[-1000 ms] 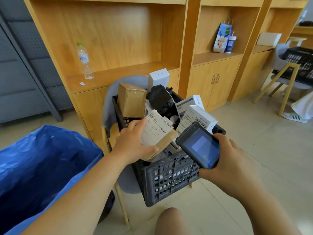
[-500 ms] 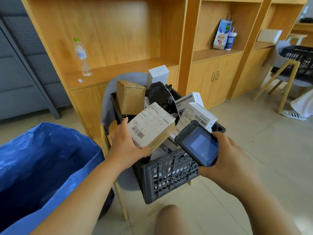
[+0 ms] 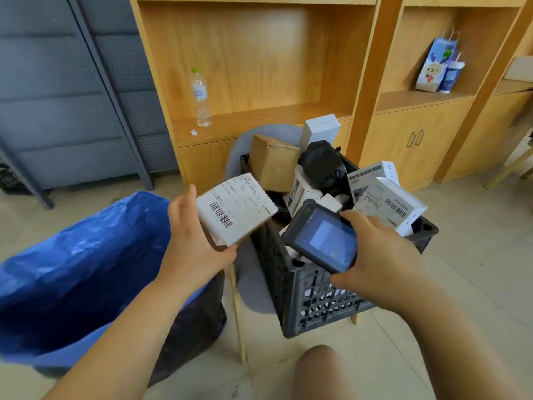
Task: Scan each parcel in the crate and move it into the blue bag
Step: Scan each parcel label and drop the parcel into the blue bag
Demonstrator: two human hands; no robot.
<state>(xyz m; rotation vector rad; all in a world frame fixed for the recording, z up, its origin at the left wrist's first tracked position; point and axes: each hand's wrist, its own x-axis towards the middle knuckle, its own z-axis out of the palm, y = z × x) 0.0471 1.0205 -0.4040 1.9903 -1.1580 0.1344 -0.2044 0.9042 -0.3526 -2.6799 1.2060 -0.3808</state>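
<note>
The left hand (image 3: pixel 196 243), right hand (image 3: pixel 383 255), both forearms (image 3: pixel 124 327) and one knee (image 3: pixel 317 370) are all bare.

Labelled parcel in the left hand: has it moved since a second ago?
Yes. The parcel has swung left, off the crate's near corner, toward the blue bag.

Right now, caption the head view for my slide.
Left hand holds a labelled parcel between blue bag and crate; right hand grips the scanner.
</note>
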